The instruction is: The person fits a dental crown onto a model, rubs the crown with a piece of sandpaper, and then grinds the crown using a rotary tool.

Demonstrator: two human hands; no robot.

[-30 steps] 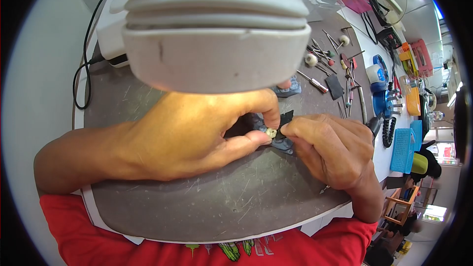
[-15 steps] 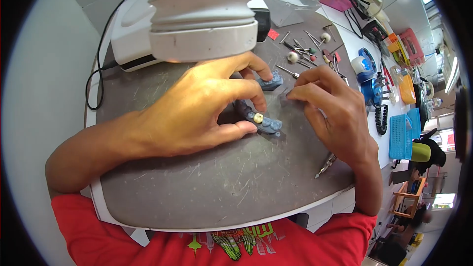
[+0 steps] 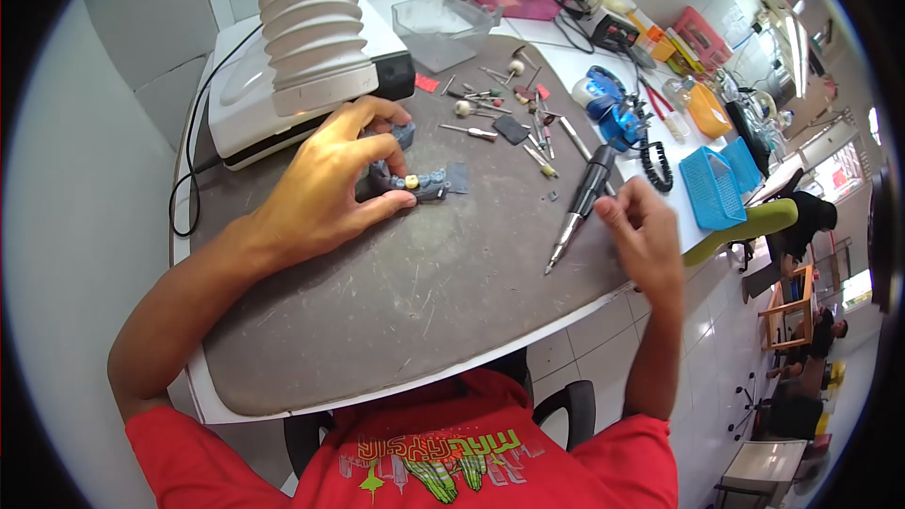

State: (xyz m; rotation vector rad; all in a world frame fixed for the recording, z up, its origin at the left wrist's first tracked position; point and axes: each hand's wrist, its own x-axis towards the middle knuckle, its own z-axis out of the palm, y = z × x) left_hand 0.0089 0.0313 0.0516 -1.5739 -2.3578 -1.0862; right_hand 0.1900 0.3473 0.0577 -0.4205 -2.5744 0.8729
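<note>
My left hand (image 3: 320, 170) curls around a blue-grey dental model (image 3: 431, 188) on the bench mat. Its thumb rests at the near side of the arch, beside one yellowish tooth (image 3: 411, 181). Under the farther fingers shows another blue-grey part of the model (image 3: 403, 135). A small, dark bluish square film (image 3: 457, 177) lies against the model's right end. My right hand (image 3: 646, 238) has its fingers curled in, just right of a black and silver handpiece (image 3: 584, 203); whether anything is between the fingertips is hidden.
Several burs and polishing bits (image 3: 495, 99) lie scattered beyond the model, with a dark flat piece (image 3: 512, 129) among them. A white ribbed hose (image 3: 316, 28) rises over a white unit at the left. Blue baskets (image 3: 712, 188) and a coiled cord (image 3: 657, 167) are at the right.
My right hand has left the model, released the small film there and moved right beside the handpiece. My left hand stays on the model. The view has shifted, revealing more floor at right.
</note>
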